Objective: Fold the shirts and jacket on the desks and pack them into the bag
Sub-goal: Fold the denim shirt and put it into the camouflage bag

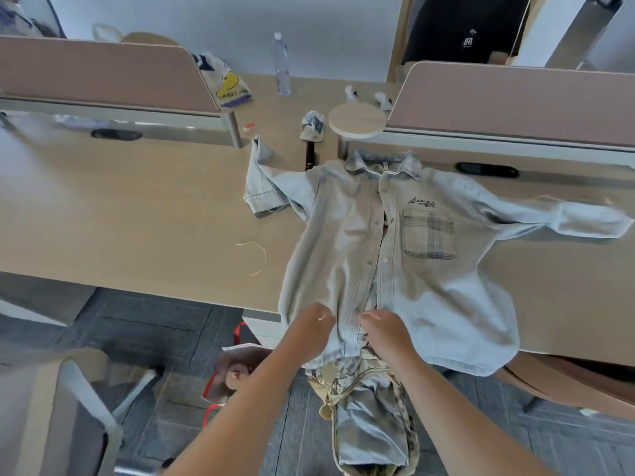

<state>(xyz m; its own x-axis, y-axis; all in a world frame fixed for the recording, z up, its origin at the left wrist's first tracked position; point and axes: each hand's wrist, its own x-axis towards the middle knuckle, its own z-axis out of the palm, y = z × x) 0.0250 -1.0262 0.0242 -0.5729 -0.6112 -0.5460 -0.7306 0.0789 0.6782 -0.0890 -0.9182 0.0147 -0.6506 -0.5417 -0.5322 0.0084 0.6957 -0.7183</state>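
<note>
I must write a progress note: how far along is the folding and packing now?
Done: the denim jacket lies flat, front up, on the desk, sleeves spread. In hand: left hand and right hand grip its front edges near the hem. Left: no fold shows yet, and the jacket is not in the bag on the floor.

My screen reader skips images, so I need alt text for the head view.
The left hand and right hand pinch the lower front opening of a pale denim shirt spread face up on a wooden desk. A red-handled bag stands on the floor below.
</note>
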